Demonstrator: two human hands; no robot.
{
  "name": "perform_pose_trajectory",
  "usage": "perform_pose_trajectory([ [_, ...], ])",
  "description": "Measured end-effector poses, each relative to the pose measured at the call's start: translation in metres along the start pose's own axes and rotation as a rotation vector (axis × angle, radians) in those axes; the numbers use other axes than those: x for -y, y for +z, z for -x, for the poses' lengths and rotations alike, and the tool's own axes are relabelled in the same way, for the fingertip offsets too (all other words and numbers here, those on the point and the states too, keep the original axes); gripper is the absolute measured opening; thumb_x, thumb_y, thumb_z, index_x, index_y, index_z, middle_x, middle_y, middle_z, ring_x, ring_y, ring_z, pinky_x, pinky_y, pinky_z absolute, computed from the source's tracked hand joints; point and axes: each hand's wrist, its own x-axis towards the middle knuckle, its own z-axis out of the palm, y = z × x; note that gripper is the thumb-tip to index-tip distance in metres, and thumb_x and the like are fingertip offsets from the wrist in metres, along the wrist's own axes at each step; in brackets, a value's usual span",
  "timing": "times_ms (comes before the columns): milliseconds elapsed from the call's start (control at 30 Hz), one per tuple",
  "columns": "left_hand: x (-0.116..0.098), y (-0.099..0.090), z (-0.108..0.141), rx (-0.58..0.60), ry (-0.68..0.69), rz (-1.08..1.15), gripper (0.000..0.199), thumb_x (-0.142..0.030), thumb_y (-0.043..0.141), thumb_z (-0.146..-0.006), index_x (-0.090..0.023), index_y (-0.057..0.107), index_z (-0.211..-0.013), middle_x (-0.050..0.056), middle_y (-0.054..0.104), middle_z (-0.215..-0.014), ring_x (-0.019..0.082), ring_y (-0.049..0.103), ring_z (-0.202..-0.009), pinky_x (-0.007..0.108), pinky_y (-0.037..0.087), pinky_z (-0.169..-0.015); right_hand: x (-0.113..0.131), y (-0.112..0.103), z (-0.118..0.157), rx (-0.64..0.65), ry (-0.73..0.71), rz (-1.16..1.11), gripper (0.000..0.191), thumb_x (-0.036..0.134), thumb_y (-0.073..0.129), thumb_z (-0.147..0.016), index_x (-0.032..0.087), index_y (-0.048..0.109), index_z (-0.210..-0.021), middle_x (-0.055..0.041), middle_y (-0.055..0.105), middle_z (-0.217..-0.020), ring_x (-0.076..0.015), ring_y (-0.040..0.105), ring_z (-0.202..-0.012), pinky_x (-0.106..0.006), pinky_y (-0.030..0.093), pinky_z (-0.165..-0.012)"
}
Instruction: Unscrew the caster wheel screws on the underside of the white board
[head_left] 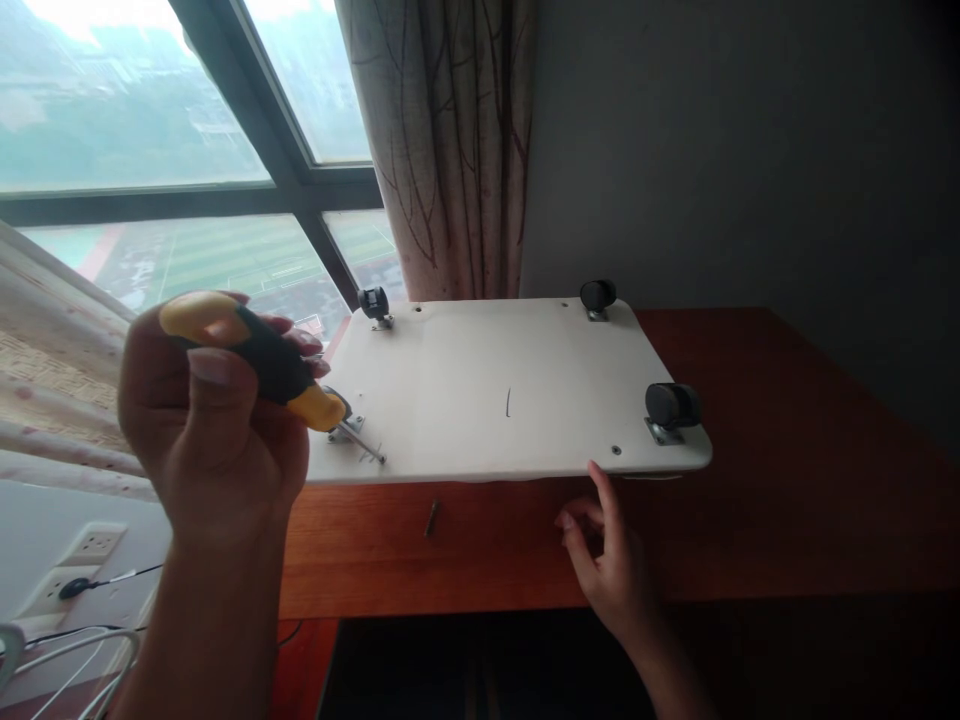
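Note:
My left hand point(217, 410) is wrapped around the yellow-and-dark handle of a screwdriver point(274, 362). Its metal shaft slants down to the right, with the tip over the front left part of a white board point(480, 370). Whether the tip touches the board I cannot tell. Black casters point(671, 408) on metal plates stand at the board's corners; the front left one is partly hidden behind the screwdriver. At the board's front edge is my right hand point(611, 560), index finger stretched to the edge, thumb and other fingers loosely curled with nothing visible in them.
On the brown wooden table point(787, 480), a small bolt-like metal piece point(431, 517) lies before the board. A thin dark L-shaped piece or mark point(508, 402) shows mid-board. Window and curtain point(457, 150) are behind; wall sockets point(97, 543) with cables sit at the left.

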Motion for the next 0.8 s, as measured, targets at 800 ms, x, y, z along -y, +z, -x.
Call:
perform_pose_trajectory([
  [800,0.002,-0.007,0.002,0.100,-0.100,0.070,0.047,-0.052,0.078,-0.082,-0.014,0.074,-0.109,0.009,0.073,-0.088,0.021,0.071,-0.062,0.034,0.063,-0.053,-0.001,-0.001,0.000,-0.054,-0.074,0.076,0.065,0.023,0.049,-0.101,0.022,0.023,-0.160,-0.0014,0.071,-0.088,-0.0127,0.068,-0.068,-0.023,0.058,-0.063],
])
